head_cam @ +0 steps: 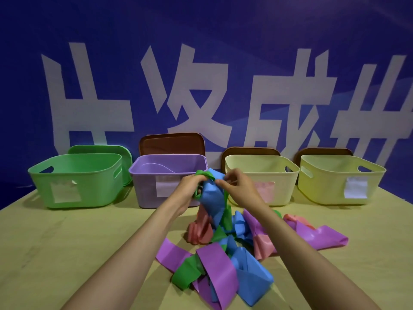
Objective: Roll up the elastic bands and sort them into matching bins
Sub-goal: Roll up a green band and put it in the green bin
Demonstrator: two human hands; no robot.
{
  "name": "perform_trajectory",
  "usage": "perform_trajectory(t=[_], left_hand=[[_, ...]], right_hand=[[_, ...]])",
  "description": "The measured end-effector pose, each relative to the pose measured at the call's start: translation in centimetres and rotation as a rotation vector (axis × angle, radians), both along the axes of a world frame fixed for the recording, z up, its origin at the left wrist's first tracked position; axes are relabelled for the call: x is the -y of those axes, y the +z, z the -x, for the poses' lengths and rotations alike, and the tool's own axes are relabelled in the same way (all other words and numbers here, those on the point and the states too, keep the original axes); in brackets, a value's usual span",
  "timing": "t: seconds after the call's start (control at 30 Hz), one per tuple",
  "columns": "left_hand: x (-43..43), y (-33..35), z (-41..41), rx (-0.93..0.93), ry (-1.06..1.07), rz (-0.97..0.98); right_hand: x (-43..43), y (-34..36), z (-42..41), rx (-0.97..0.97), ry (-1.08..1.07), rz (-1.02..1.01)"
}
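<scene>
We are at the untangling step, with nothing rolled yet. At the centre of the frame our left hand [191,185] has its fingers curled round the bunched green band [202,173], and our right hand [240,186] pinches the top of the blue band [212,198] between thumb and fingertips. Both bands are lifted clear of the table [67,253]. Their tails trail down into the pile [223,253] of purple, pink, green and blue bands at lower centre.

The next move, as we judge it, calls for drawing the two bands apart, pulling one free of the pile, then rolling it from one end.

Across the middle of the frame stand the green bin [93,186], the purple bin [145,191], and two pale yellow ones, the third bin [245,189] and the fourth bin [324,191]. No bands show in any of them.

Each bin carries a paper label. The one on the third bin looks pinkish [266,187] and the rest look white, but we can read no writing on any of them. With no blue or pink bin, the labels probably decide those colours.

The blue banner [201,30] filling the upper frame bears large white Chinese characters, partly cut off. The middle two look like 次 and 成.
</scene>
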State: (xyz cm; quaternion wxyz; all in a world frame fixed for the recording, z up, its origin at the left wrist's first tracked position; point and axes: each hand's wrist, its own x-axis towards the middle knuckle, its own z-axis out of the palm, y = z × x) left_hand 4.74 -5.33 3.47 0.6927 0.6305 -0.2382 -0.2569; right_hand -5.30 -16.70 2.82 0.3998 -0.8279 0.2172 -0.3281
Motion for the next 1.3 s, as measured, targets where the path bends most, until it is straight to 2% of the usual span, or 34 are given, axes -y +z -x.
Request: perform_trajectory(t=[0.03, 0.13, 0.23, 0.33, 0.4, 0.47, 0.53, 0.6, 0.63, 0.73, 0.8, 0.9, 1.03, 1.1, 1.2, 1.3], left_hand=[[-0.1, 0.1, 0.1, -0.025, -0.019, 0.025], [-0.8, 0.6, 0.1, -0.192, -0.146, 0.092], [-1.2, 0.6, 0.0, -0.232, -0.283, 0.146], [-1.5, 0.5, 0.2, -0.110, -0.392, 0.021], [-1.2, 0.1, -0.2, -0.057, -0.366, -0.058], [-1.0, -0.1, -0.6, -0.036, -0.226, -0.078], [-0.8, -0.2, -0.7, 0.074, -0.158, -0.104], [-0.6, -0.3, -0.9, 0.156, -0.114, -0.142], [-0.6, -0.4, -0.9, 0.136, -0.102, -0.151], [-0.9, -0.6, -0.8, -0.118, -0.219, -0.097], [-1.2, -0.6, -0.7, -0.273, -0.290, -0.024], [-0.8, -0.6, -0.9, -0.398, -0.287, 0.100], [-0.7, -0.3, -0.4, -0.509, -0.246, 0.240], [-0.8, -0.3, -0.4, -0.517, -0.278, 0.314], [-0.8, -0.3, -0.4, -0.511, -0.314, 0.296], [-0.1, -0.5, -0.9, -0.456, -0.161, 0.180]], right_hand=[[0.1, -0.1, 0.0, -0.032, 0.062, -0.081], [0.4, -0.2, 0.4, -0.053, 0.118, -0.113], [-0.4, -0.1, 1.3, 0.015, 0.366, -0.403], [-0.7, 0.0, 1.2, 0.002, 0.394, -0.270], [-0.7, 0.2, 0.9, 0.085, 0.307, -0.310], [-0.6, 0.6, 0.7, 0.153, 0.233, -0.472], [-0.7, 1.0, 0.7, 0.186, 0.225, -0.654], [-0.5, 1.1, 0.7, 0.209, 0.242, -0.740], [-0.5, 1.1, 0.7, 0.228, 0.262, -0.767], [-0.2, 1.3, 0.8, 0.272, 0.333, -0.854], [-0.3, 1.4, 0.9, 0.239, 0.339, -0.837], [-0.5, 1.3, 0.6, 0.147, 0.224, -0.747], [0.1, 0.9, 0.5, -0.041, -0.052, -0.348], [0.4, 0.4, 0.7, -0.125, -0.016, -0.312], [-0.3, 0.2, 1.0, -0.116, 0.208, -0.673], [-0.2, 0.7, 1.3, -0.029, 0.250, -0.895]])
